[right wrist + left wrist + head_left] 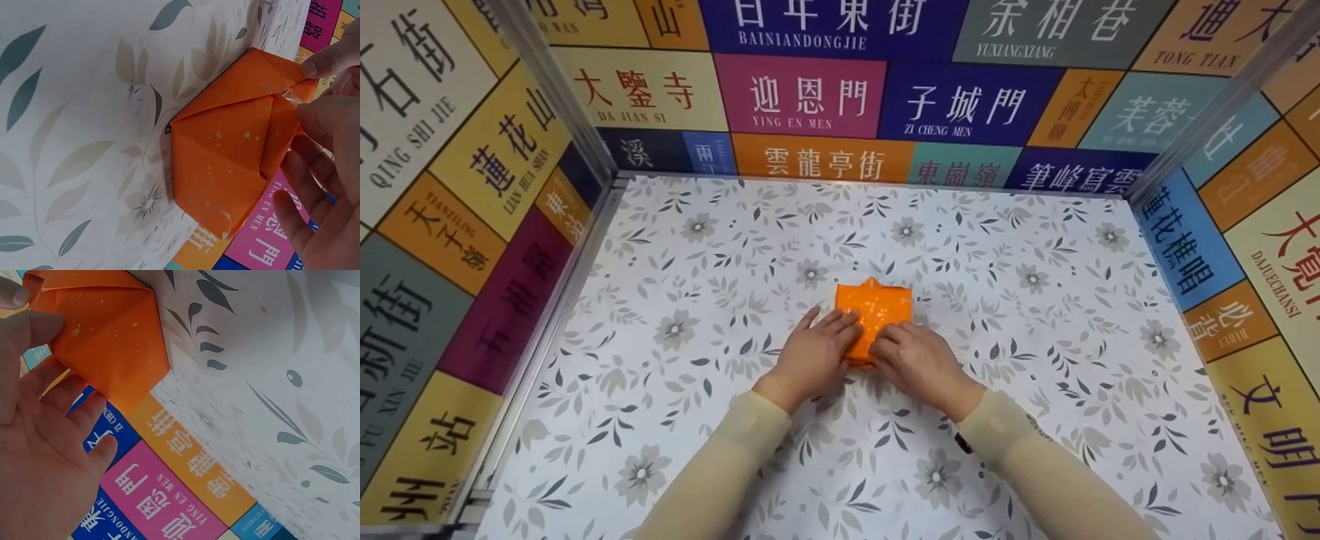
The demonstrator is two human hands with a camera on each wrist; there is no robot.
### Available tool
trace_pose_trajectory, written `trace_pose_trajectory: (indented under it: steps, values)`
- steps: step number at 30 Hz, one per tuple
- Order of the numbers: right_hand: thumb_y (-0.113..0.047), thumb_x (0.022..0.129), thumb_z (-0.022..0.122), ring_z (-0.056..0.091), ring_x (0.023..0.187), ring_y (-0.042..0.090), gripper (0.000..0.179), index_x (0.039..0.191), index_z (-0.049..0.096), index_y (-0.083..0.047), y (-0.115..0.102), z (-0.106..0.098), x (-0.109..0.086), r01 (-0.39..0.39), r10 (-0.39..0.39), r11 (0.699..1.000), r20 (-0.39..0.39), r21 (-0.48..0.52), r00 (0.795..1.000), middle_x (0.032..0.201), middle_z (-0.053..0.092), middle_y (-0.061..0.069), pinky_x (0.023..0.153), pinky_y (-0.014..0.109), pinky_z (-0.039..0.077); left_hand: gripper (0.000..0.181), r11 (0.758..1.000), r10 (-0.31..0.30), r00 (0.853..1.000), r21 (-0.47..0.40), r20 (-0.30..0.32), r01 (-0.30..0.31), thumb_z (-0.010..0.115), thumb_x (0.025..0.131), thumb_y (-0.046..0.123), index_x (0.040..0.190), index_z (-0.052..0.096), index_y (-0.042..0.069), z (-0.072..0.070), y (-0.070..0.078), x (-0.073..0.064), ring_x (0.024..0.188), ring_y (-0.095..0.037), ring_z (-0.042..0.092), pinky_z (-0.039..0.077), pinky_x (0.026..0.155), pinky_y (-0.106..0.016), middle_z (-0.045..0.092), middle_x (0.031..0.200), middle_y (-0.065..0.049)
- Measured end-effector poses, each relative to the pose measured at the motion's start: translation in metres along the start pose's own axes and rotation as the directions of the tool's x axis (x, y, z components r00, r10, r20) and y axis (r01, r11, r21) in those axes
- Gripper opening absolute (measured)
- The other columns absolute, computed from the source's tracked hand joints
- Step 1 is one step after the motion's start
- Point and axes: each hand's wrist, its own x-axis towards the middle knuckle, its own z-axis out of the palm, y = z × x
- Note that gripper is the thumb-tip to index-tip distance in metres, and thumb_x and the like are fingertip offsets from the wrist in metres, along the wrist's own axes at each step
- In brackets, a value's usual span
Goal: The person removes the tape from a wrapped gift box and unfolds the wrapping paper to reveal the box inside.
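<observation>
The folded orange paper point(874, 311) lies flat near the middle of the flower-patterned table point(1035, 420), well apart from every edge. The left hand point(814, 354) rests on the paper's near left part, fingers straight and held together, pressing down. The right hand point(916, 361) covers the near right part, its thumb and fingertips point(323, 61) pinching a fold. Colourful lettered walls point(810, 97) surround the table.

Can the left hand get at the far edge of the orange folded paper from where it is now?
Probably yes: the left hand already rests on the near left part of the orange folded paper, and nothing lies on the table beyond it.
</observation>
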Motion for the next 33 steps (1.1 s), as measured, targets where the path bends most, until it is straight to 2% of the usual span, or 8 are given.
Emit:
trace_pose_trajectory:
  steps: [10,18,22,27,33]
  values:
    - [-0.021,0.087,0.077,0.058,0.089,0.019,0.011,0.095,0.07,-0.016,-0.003,0.001,0.0,-0.097,0.097,0.995,0.031,-0.007,0.995,0.099,0.061,-0.002,0.077,0.035,0.052,0.056,1.0,0.01,1.0,-0.021,0.001,-0.01,0.065,0.091,0.028,0.144,0.054,0.014,0.0,0.002,0.0,0.141,-0.023,0.038,0.013,0.119,-0.048,0.043,0.154,-0.001]
    - [-0.02,0.087,0.074,0.057,0.087,0.019,0.01,0.091,0.066,-0.016,-0.006,0.001,0.0,-0.125,0.125,0.992,0.027,-0.005,0.992,0.097,0.059,-0.002,0.076,0.036,0.051,0.059,1.0,-0.003,1.0,-0.03,0.01,0.004,0.066,0.093,0.038,0.145,0.053,0.014,0.001,0.003,0.001,0.141,-0.024,0.039,0.014,0.119,-0.047,0.043,0.154,-0.001]
    - [-0.018,0.087,0.073,0.056,0.088,0.019,0.008,0.089,0.066,-0.015,-0.009,-0.002,-0.004,-0.105,0.104,0.994,0.02,0.008,0.994,0.097,0.059,-0.002,0.079,0.036,0.05,0.059,1.0,-0.007,1.0,-0.027,0.006,0.007,0.065,0.094,0.04,0.145,0.054,0.014,0.002,0.004,0.001,0.14,-0.024,0.04,0.015,0.119,-0.048,0.043,0.153,-0.001]
    - [-0.015,0.083,0.076,0.058,0.093,0.021,0.009,0.086,0.067,-0.015,-0.012,-0.004,-0.016,-0.037,0.038,0.998,-0.024,0.042,0.999,0.1,0.062,-0.001,0.085,0.038,0.049,0.055,1.0,-0.002,1.0,-0.026,-0.008,0.001,0.066,0.093,0.037,0.142,0.056,0.014,0.001,0.004,0.001,0.139,-0.025,0.041,0.017,0.118,-0.049,0.046,0.152,-0.002]
    - [-0.014,0.081,0.077,0.06,0.087,0.021,0.008,0.084,0.07,-0.014,-0.012,-0.006,-0.027,0.013,-0.01,0.999,-0.094,0.035,0.996,0.096,0.063,-0.001,0.077,0.038,0.05,0.05,1.0,-0.001,1.0,-0.012,-0.03,0.001,0.067,0.092,0.036,0.137,0.059,0.014,0.0,0.002,0.003,0.138,-0.025,0.042,0.018,0.118,-0.049,0.049,0.149,-0.003]
